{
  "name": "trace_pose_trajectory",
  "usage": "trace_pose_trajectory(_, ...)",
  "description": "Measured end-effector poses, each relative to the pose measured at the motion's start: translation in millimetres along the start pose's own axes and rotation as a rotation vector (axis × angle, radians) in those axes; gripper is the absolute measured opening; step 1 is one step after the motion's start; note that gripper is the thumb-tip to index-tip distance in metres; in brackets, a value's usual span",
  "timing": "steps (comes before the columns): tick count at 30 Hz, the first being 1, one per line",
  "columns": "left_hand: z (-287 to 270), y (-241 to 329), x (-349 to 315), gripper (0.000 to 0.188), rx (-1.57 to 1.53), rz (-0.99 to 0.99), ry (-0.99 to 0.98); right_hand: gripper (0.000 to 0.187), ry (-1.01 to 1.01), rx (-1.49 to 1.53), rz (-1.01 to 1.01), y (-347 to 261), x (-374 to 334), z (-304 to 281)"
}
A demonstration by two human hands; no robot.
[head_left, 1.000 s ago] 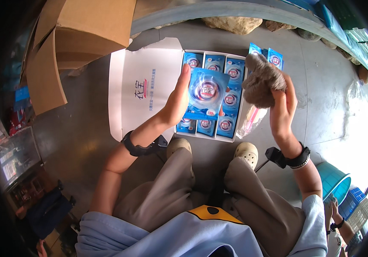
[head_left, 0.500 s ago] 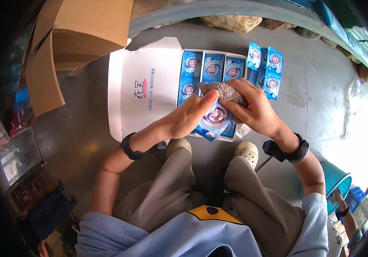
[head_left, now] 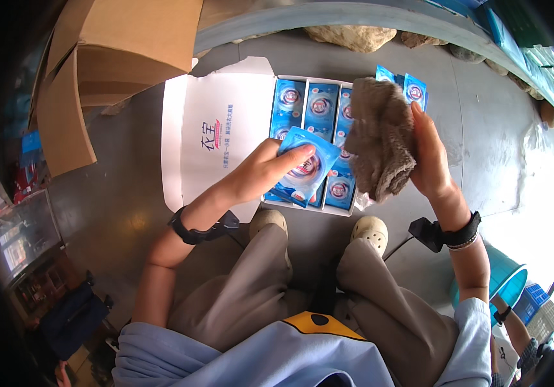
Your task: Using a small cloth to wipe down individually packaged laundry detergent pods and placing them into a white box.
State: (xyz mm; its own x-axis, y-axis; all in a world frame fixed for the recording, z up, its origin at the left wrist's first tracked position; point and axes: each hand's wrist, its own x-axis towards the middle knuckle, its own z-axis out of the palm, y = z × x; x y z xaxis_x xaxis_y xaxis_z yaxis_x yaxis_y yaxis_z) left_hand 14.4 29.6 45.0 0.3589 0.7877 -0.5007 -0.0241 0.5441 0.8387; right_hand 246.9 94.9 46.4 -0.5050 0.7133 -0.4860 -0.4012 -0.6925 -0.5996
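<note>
Pinched between the thumb and fingers of my left hand (head_left: 267, 169) is a blue sachet (head_left: 306, 165) with a round emblem. It is held above an open white box (head_left: 186, 142). My right hand (head_left: 433, 151) grips a grey-brown cloth (head_left: 382, 138), which hangs loosely spread beside the box's right edge. Inside the box, blue packets (head_left: 321, 104) stand in divided columns; the held sachet and the cloth cover some of them. More blue sachets (head_left: 414, 89) lie at the box's far right, partly behind the cloth.
A large cardboard box (head_left: 128, 39) with a hanging flap stands at far left. Stones (head_left: 351, 37) line the floor along a grey beam. A teal bucket (head_left: 506, 277) and blue crate (head_left: 530, 302) sit at right, near another person's arm (head_left: 515, 322). My clogs (head_left: 371, 233) flank the box's near side.
My hands have moved apart. The right has carried the cloth off the sachet, rightwards, and the cloth has opened out. My left hand, still holding the sachet, has shifted slightly left.
</note>
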Motion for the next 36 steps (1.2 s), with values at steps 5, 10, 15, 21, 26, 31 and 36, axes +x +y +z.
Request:
trace_pose_trajectory(5, 5.3, -4.5, 5.0, 0.024, 0.116, 0.038, -0.005, 0.046, -0.389, -0.288, 0.109, 22.2, 7.9, 1.1)
trace_pose_trajectory(10, 0.6, -18.4, 4.1, 0.022, 0.243, 0.079, -0.01, 0.048, -0.424, -0.596, -0.036, 29.5, 8.5, 12.9)
trace_pose_trajectory(15, 10.8, -16.2, -1.7, 0.031, 0.252, 0.111, 0.038, 0.035, -0.258, -0.826, -0.14, 32.0, 9.4, 9.3)
trace_pose_trajectory(21, 3.4, -7.4, -1.3, 0.031, 0.224, 0.087, 0.068, 0.033, -0.094, -0.521, -0.013, 27.1, 12.3, -4.1)
trace_pose_trajectory(26, -8.7, -1.0, -4.7, 0.033, -0.11, 0.192, 0.122, 0.043, -0.187, -0.057, 0.106, 21.1, 12.7, -7.3)
trace_pose_trajectory(31, 0.1, -3.3, 2.7, 0.034, -0.087, 0.445, 0.2, 0.048, -0.294, 0.136, 0.165, 32.4, 18.7, 2.1)
trace_pose_trajectory(36, 5.8, 1.2, 8.9, 0.028, 0.025, 0.5, 0.372, 0.054, -0.409, -0.141, 0.19, 52.1, 22.1, 4.1)
